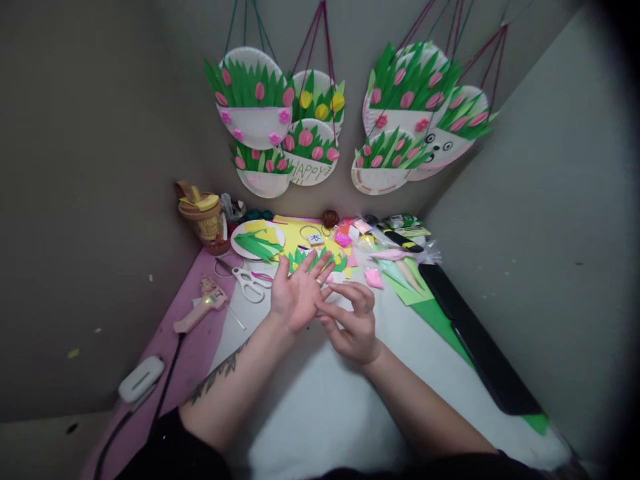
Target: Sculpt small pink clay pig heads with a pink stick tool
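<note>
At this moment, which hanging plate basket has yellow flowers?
The basket directly above and partly behind the HAPPY-lettered basket; the other hanging baskets show pink flowers.

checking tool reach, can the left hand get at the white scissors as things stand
Likely yes: the white scissors lie near the left hand, whose palm looks empty, and nothing tall stands between.

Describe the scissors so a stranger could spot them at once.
Find the white tabletop and look to its far left part. The scissors lie there, between the pink glue gun and the person's open left hand. Two white looped handles set them apart from the gun.
</note>
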Motion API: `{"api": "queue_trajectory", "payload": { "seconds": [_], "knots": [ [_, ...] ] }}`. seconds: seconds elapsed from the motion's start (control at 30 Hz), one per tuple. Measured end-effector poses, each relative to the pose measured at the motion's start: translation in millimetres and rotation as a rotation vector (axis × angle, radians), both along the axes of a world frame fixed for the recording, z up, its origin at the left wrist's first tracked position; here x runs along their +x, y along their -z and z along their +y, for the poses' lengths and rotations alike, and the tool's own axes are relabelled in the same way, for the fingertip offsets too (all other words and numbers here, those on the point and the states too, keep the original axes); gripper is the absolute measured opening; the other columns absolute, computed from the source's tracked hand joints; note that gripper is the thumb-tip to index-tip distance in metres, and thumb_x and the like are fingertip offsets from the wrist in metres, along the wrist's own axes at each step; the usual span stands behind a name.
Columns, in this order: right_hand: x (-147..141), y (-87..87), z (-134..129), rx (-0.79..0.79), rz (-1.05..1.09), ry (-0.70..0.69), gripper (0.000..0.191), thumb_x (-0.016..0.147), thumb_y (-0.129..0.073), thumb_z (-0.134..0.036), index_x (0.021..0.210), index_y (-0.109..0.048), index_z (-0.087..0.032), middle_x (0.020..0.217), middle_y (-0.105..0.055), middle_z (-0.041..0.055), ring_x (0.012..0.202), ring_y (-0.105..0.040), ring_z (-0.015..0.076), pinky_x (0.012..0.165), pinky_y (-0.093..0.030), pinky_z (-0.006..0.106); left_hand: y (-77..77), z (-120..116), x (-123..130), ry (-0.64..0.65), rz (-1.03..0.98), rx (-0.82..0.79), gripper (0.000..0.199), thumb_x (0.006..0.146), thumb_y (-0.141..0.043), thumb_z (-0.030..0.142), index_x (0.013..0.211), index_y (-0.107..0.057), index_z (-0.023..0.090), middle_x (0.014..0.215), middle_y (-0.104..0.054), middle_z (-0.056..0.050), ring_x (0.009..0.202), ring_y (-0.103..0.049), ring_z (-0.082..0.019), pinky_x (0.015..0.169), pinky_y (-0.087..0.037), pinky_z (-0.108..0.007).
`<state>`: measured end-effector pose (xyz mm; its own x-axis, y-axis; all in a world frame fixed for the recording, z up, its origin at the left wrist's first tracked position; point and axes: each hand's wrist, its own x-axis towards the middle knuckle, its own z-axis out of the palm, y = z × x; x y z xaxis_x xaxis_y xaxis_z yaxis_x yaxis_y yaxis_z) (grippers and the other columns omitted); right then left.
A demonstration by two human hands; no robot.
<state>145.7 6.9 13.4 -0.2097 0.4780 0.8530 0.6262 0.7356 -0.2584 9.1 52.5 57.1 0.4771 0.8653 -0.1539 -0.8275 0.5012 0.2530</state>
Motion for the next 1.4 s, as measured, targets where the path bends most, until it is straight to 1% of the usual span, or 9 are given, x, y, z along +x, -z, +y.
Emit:
{"api": "queue_trajectory", "payload": {
  "seconds": [0.13, 0.43, 0.87, 0.97, 1.03, 1.1, 1.13, 1.27, 1.4],
  "knots": [
    [-2.3, -2.2, 1.1, -0.001, 0.020, 0.001, 0.023, 0.082, -0.061, -0.020, 0.102, -0.068, -0.028, 0.120, -0.055, 0.0074, 0.112, -0.048, 0.0269, 0.095, -0.045, 0.049, 1.9, -1.4, 1.9, 0.021, 0.000, -0.001, 0.062, 0.089, -0.031, 0.066, 0.120, -0.053, 0.016, 0.137, -0.052, -0.016, 0.129, -0.047, -0.033, 0.090, -0.049, -0.047],
    [-2.6, -1.8, 4.9, -0.129, 0.119, 0.055, 0.012, 0.083, -0.063, -0.019, 0.088, -0.070, -0.026, 0.111, -0.060, 0.0058, 0.107, -0.053, 0.0237, 0.094, -0.043, 0.046, 4.5, -1.5, 3.1, 0.047, 0.014, -0.006, 0.062, 0.090, -0.030, 0.063, 0.122, -0.052, 0.015, 0.138, -0.051, -0.016, 0.126, -0.048, -0.032, 0.088, -0.050, -0.046],
    [1.5, 0.5, 1.9, -0.314, 0.220, 0.048, 0.007, 0.084, -0.062, -0.026, 0.081, -0.069, -0.024, 0.112, -0.061, 0.0069, 0.109, -0.055, 0.0239, 0.097, -0.041, 0.045, 3.5, -1.4, 7.6, -0.015, 0.117, -0.044, 0.056, 0.091, -0.030, 0.062, 0.111, -0.056, 0.016, 0.131, -0.056, -0.015, 0.118, -0.055, -0.027, 0.085, -0.050, -0.039],
    [14.6, 1.8, 0.6, -0.345, 0.228, 0.065, 0.007, 0.085, -0.061, -0.025, 0.083, -0.067, -0.023, 0.115, -0.059, 0.0078, 0.113, -0.053, 0.0243, 0.099, -0.039, 0.045, 7.6, -3.1, -1.8, -0.089, 0.293, -0.011, 0.044, 0.091, -0.037, 0.055, 0.104, -0.058, 0.017, 0.121, -0.061, -0.012, 0.111, -0.059, -0.023, 0.082, -0.050, -0.033],
    [21.8, 8.6, -0.7, -0.359, 0.153, 0.083, 0.007, 0.085, -0.061, -0.024, 0.081, -0.066, -0.022, 0.118, -0.058, 0.0080, 0.114, -0.051, 0.0251, 0.101, -0.037, 0.046, 16.3, -7.1, -12.7, -0.151, 0.586, 0.063, 0.035, 0.089, -0.047, 0.049, 0.103, -0.058, 0.018, 0.109, -0.064, -0.010, 0.100, -0.062, -0.019, 0.077, -0.048, -0.028],
    [24.1, 20.3, -2.3, -0.371, 0.024, 0.075, 0.007, 0.084, -0.061, -0.023, 0.079, -0.066, -0.022, 0.122, -0.056, 0.0082, 0.116, -0.047, 0.0264, 0.102, -0.036, 0.048, 29.7, -12.9, -24.8, -0.192, 1.031, 0.234, 0.033, 0.086, -0.050, 0.046, 0.104, -0.057, 0.019, 0.099, -0.065, -0.007, 0.086, -0.063, -0.015, 0.071, -0.047, -0.025],
    [23.2, 27.3, -3.0, -0.380, -0.047, 0.060, 0.006, 0.083, -0.062, -0.022, 0.079, -0.066, -0.022, 0.124, -0.055, 0.0083, 0.117, -0.045, 0.0271, 0.102, -0.036, 0.048, 37.6, -15.8, -30.3, -0.192, 1.116, 0.263, 0.031, 0.082, -0.056, 0.044, 0.101, -0.057, 0.019, 0.095, -0.064, -0.005, 0.081, -0.062, -0.014, 0.069, -0.045, -0.024],
    [13.7, 53.4, -3.3, -0.414, -0.303, 0.020, 0.004, 0.082, -0.064, -0.022, 0.080, -0.067, -0.023, 0.128, -0.055, 0.0074, 0.116, -0.043, 0.0287, 0.095, -0.040, 0.048, 68.9, -22.3, -44.7, -0.162, 1.313, 0.371, 0.021, 0.074, -0.062, 0.032, 0.088, -0.059, 0.018, 0.073, -0.059, 0.000, 0.066, -0.055, -0.013, 0.061, -0.041, -0.024],
    [10.0, 64.7, -0.4, -0.421, -0.418, 0.046, 0.005, 0.083, -0.064, -0.023, 0.081, -0.068, -0.024, 0.128, -0.056, 0.0072, 0.115, -0.044, 0.0290, 0.090, -0.042, 0.048, 84.0, -23.2, -48.9, -0.114, 1.477, 0.527, 0.013, 0.078, -0.056, 0.026, 0.086, -0.061, 0.018, 0.076, -0.062, 0.000, 0.070, -0.056, -0.015, 0.066, -0.042, -0.027]
  ]
}}
